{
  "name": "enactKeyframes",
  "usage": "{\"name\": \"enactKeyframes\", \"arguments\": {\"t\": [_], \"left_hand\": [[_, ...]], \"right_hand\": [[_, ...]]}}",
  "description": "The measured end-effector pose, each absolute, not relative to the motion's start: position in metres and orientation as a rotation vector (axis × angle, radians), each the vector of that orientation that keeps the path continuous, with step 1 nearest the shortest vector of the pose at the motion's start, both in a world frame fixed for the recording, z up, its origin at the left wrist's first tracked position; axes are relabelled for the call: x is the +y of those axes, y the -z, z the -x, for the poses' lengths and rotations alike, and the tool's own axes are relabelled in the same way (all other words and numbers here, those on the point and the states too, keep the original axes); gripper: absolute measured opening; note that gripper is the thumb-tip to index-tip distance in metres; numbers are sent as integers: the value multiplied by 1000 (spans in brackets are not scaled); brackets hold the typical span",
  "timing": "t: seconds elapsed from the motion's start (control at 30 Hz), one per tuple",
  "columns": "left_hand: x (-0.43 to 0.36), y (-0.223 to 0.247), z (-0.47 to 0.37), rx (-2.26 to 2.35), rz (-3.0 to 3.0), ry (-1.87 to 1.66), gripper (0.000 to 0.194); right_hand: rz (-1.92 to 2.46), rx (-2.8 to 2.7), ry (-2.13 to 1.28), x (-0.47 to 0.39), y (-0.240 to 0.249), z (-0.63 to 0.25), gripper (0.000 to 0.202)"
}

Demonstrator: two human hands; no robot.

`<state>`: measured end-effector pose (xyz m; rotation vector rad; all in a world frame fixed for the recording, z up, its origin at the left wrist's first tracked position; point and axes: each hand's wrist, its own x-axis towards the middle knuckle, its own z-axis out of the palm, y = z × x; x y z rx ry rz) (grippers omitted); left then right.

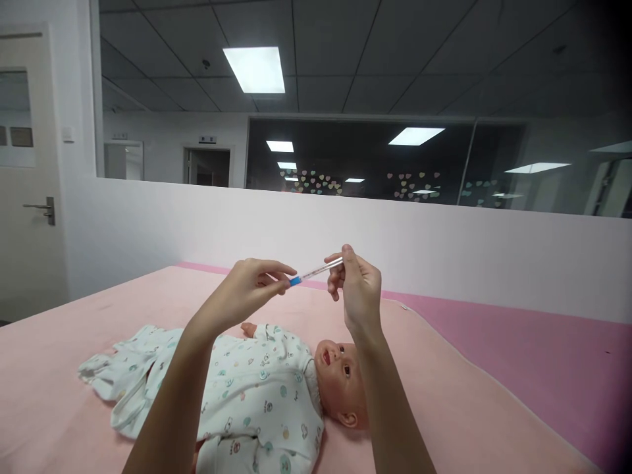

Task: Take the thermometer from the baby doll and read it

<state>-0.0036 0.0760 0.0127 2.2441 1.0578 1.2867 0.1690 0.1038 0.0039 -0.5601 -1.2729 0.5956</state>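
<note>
A thin clear thermometer (pixel 318 269) with a blue end is held up between my two hands, tilted with its right end higher. My left hand (pixel 251 283) pinches the blue end between thumb and fingers. The other end is gripped by my right hand (pixel 359 283), its thumb raised and fingers curled. Below them a baby doll (pixel 340 382) lies on its back, head to the right, dressed in white patterned clothes (pixel 266 395). My forearms cover parts of the doll's head and clothing.
The doll lies on a pink blanket (pixel 444 408) over a darker pink mat (pixel 543 349). A low white wall (pixel 395 243) with a large window above stands behind. At the far left is a door (pixel 24 263) with a metal handle.
</note>
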Motion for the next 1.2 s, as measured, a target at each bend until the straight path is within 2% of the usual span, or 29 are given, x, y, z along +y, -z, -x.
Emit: {"name": "enactKeyframes", "arguments": {"t": [0.27, 0.57, 0.87, 1.03, 1.1, 1.2], "left_hand": [[74, -7, -5, 970, -2325, -781, 37], [75, -8, -5, 957, -2351, -650, 24], [79, -5, -4, 913, -2378, -533, 26], [74, -11, 1, 930, -2294, -811, 38], [73, -14, 4, 912, -2260, -1014, 40], [76, -15, 8, 924, -2203, -1272, 40]], "right_hand": [[695, -1501, -684, 104, -3, -171, 43], [699, -1656, -811, 104, -2, -174, 50], [768, -1937, -810, 98, -4, -177, 41], [648, -1625, -882, 106, -4, -206, 46], [542, -1417, -831, 115, -1, -220, 56], [640, -1421, -713, 131, 8, -230, 63]]}}
